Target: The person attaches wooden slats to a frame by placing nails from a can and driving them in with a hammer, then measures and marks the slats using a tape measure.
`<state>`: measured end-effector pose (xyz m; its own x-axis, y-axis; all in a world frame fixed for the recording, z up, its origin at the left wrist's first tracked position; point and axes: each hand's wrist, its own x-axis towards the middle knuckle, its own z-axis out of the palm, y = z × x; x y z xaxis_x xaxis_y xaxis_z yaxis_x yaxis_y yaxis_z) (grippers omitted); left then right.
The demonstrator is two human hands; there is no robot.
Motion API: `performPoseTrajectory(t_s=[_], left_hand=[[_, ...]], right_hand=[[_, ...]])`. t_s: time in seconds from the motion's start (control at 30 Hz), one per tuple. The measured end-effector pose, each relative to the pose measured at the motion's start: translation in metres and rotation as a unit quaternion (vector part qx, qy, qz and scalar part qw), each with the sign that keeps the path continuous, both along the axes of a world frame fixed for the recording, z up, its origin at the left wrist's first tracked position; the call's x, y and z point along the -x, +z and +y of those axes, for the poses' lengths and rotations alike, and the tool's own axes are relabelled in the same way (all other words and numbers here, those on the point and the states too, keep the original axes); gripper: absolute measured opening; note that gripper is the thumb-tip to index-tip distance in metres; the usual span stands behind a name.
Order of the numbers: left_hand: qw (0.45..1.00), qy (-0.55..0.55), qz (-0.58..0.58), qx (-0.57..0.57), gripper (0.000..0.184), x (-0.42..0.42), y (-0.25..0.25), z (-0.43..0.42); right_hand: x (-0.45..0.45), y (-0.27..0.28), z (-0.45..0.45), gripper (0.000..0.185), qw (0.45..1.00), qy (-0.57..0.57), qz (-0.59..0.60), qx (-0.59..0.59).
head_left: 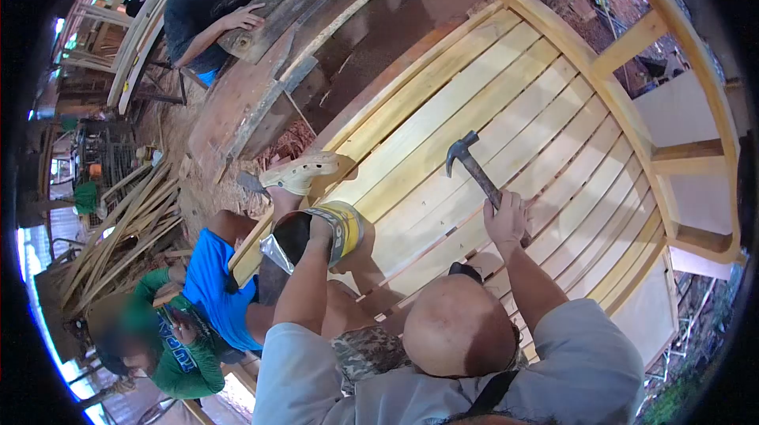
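My right hand (506,221) is closed around the handle of a claw hammer (481,178), whose head rests on or just above the pale wooden slats (443,164). The claw points to the left. My left hand (320,234) reaches into the mouth of a can with a yellow label (348,229); its fingers are hidden inside, and the contents cannot be made out. The can is tilted over the left edge of the slats. A bent knee (458,322) shows between my forearms.
A person in a green shirt (186,358) sits at the lower left. Another person's hand (241,18) lies on dark timber at the upper left. A clog (300,173) stands near the can. A curved wooden frame (632,41) rises at the right; wood strips (126,227) lie left.
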<state>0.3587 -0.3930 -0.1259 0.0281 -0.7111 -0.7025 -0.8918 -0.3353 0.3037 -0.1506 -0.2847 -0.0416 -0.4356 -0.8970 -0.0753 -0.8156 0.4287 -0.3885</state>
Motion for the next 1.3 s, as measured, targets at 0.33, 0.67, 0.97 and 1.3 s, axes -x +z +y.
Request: performPoseTrajectory(t_s=[0.33,0.67,0.97,1.3], left_hand=[[0.993,-0.049,-0.005,0.112,0.028,0.049,0.131,-0.003],[0.879,0.31,0.303,0.198,0.021,0.144,0.301,0.064],[0.833,0.423,0.23,0.273,0.024,0.275,0.163,0.004],[0.713,0.459,0.338,0.408,0.018,0.246,0.04,-0.061]], right_hand=[[0.001,-0.004,0.001,0.039,0.999,0.003,0.037,0.035],[0.001,-0.013,0.0,0.04,0.996,0.045,0.073,0.02],[0.0,-0.015,-0.002,0.042,0.994,0.046,0.084,0.046],[0.001,-0.019,0.0,0.05,0.994,0.031,0.099,-0.017]])
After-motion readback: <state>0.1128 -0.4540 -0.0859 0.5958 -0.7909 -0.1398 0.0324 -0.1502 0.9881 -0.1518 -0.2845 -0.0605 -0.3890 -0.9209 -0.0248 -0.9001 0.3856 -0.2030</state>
